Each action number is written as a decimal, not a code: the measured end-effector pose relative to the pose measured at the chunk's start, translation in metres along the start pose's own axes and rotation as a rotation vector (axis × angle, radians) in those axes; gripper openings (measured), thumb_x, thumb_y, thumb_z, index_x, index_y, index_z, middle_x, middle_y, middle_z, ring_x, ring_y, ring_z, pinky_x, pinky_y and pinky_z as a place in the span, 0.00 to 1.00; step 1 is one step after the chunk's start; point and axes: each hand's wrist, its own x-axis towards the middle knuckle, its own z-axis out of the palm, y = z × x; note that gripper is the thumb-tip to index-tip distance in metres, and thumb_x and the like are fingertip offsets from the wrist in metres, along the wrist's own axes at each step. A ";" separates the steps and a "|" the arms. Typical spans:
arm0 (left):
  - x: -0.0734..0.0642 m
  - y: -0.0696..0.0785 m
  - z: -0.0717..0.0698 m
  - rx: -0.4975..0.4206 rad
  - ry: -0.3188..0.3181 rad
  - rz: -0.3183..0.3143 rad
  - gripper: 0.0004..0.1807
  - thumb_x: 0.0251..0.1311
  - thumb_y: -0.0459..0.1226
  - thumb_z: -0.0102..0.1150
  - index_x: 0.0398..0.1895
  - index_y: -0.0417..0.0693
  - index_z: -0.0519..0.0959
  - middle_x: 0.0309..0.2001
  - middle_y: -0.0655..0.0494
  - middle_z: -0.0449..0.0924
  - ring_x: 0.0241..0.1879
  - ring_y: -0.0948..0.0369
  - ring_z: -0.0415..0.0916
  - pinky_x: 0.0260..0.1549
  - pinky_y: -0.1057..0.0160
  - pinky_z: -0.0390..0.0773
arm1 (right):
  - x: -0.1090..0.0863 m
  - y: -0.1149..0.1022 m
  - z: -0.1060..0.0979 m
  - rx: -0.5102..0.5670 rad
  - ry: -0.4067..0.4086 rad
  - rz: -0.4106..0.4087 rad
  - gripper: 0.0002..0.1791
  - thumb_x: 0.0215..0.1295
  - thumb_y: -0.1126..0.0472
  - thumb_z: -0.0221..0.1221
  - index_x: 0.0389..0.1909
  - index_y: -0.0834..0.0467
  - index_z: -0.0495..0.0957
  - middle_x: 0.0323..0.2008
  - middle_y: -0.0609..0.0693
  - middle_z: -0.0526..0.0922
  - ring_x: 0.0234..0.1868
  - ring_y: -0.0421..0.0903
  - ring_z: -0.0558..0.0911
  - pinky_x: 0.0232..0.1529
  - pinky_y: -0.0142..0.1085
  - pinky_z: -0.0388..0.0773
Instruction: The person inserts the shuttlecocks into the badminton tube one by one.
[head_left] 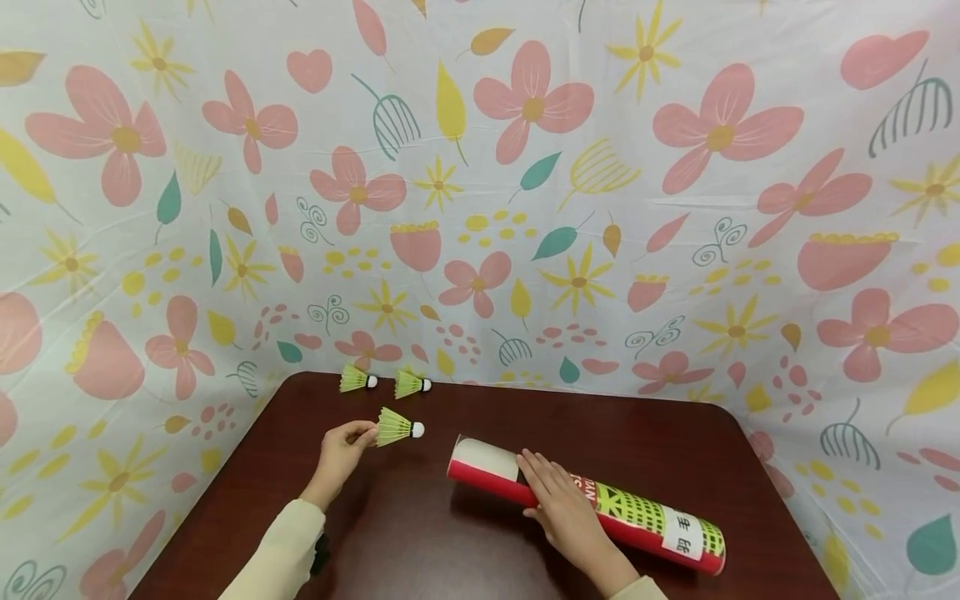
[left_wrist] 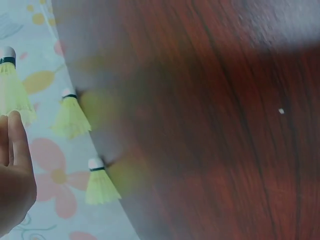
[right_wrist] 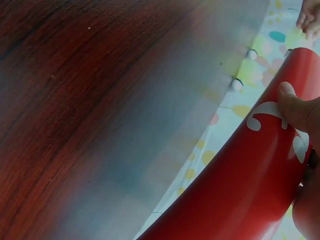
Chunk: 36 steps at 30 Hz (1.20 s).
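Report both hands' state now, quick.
Left hand: closed, pinching a yellow shuttlecock by its skirt.
Right hand: closed on the tube, holding it around the side.

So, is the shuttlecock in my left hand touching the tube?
Apart: the head view shows a strip of dark tabletop between the held shuttlecock and the tube.

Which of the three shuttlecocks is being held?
The front shuttlecock, pinched by the left hand; the other two lie near the far edge of the table.
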 end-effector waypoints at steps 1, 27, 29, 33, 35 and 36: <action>-0.001 0.001 0.001 -0.001 -0.006 0.007 0.07 0.60 0.32 0.63 0.39 0.38 0.84 0.36 0.44 0.84 0.34 0.58 0.83 0.42 0.50 0.80 | 0.000 0.000 0.000 0.002 -0.001 -0.001 0.48 0.49 0.58 0.73 0.71 0.60 0.61 0.67 0.56 0.68 0.66 0.52 0.68 0.63 0.48 0.64; -0.034 0.048 0.034 -0.102 -0.215 0.104 0.05 0.58 0.24 0.60 0.37 0.30 0.82 0.36 0.36 0.83 0.34 0.51 0.83 0.35 0.62 0.82 | 0.003 -0.001 0.003 -0.005 0.027 -0.023 0.46 0.51 0.57 0.72 0.70 0.60 0.62 0.67 0.56 0.68 0.66 0.51 0.68 0.62 0.47 0.66; -0.038 0.054 0.035 -0.100 -0.242 0.115 0.06 0.59 0.24 0.60 0.37 0.29 0.82 0.36 0.34 0.82 0.34 0.50 0.83 0.35 0.63 0.82 | 0.003 -0.002 0.003 -0.007 0.028 -0.026 0.46 0.51 0.57 0.72 0.70 0.59 0.62 0.67 0.56 0.68 0.67 0.51 0.68 0.62 0.46 0.65; -0.039 0.052 0.042 -0.108 -0.274 0.125 0.06 0.59 0.24 0.60 0.37 0.27 0.81 0.35 0.33 0.82 0.33 0.51 0.83 0.33 0.66 0.81 | 0.004 -0.003 0.003 -0.002 0.029 -0.021 0.46 0.51 0.57 0.72 0.70 0.59 0.62 0.68 0.54 0.67 0.67 0.50 0.68 0.67 0.40 0.57; -0.037 0.044 0.047 -0.120 -0.282 0.123 0.05 0.59 0.24 0.59 0.37 0.27 0.81 0.35 0.34 0.82 0.32 0.52 0.83 0.33 0.65 0.81 | 0.004 -0.004 0.004 0.004 0.034 -0.020 0.45 0.51 0.57 0.72 0.70 0.59 0.62 0.68 0.55 0.67 0.66 0.50 0.68 0.69 0.36 0.50; -0.037 0.040 0.049 -0.130 -0.285 0.121 0.05 0.59 0.24 0.59 0.37 0.27 0.81 0.35 0.34 0.82 0.32 0.53 0.82 0.33 0.64 0.82 | 0.004 -0.005 0.004 0.011 0.037 -0.022 0.45 0.51 0.58 0.72 0.70 0.59 0.62 0.67 0.55 0.68 0.66 0.51 0.69 0.70 0.33 0.46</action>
